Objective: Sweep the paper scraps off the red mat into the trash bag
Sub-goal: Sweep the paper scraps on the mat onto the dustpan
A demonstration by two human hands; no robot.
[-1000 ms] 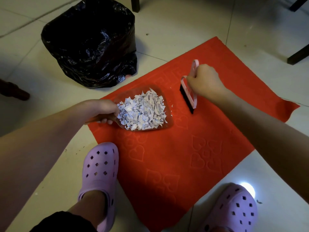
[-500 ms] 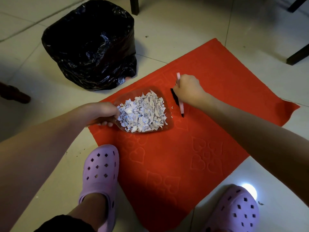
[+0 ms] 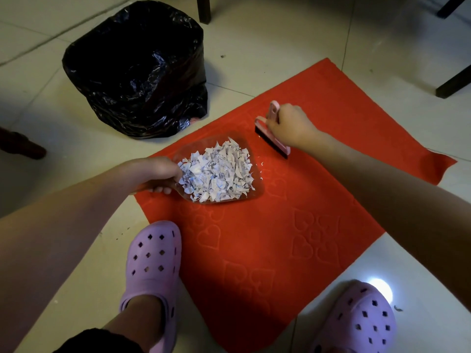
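Observation:
A red mat [image 3: 280, 238] with embossed hearts lies on the tiled floor. On its left part rests a clear dustpan [image 3: 256, 186] heaped with white paper scraps [image 3: 218, 171]. My left hand [image 3: 153, 174] grips the dustpan's handle at the mat's left edge. My right hand [image 3: 290, 127] grips a small pink brush [image 3: 271, 131] with black bristles, set down on the mat to the right of the pan. A few tiny scraps [image 3: 261, 163] lie loose by the pan's right rim. The black trash bag [image 3: 137, 72] stands open on the floor beyond the mat's left corner.
My feet in purple clogs stand close by, the left clog [image 3: 153, 263] at the mat's left edge, the right clog [image 3: 362, 319] past its near corner. Dark furniture legs [image 3: 453, 82] stand at the right, another leg [image 3: 204, 8] behind the bag, and a brown object [image 3: 23, 146] at far left.
The brush swept in close to the dustpan's rim, then drew back to the right and away from it. The dustpan and my left hand stayed put.

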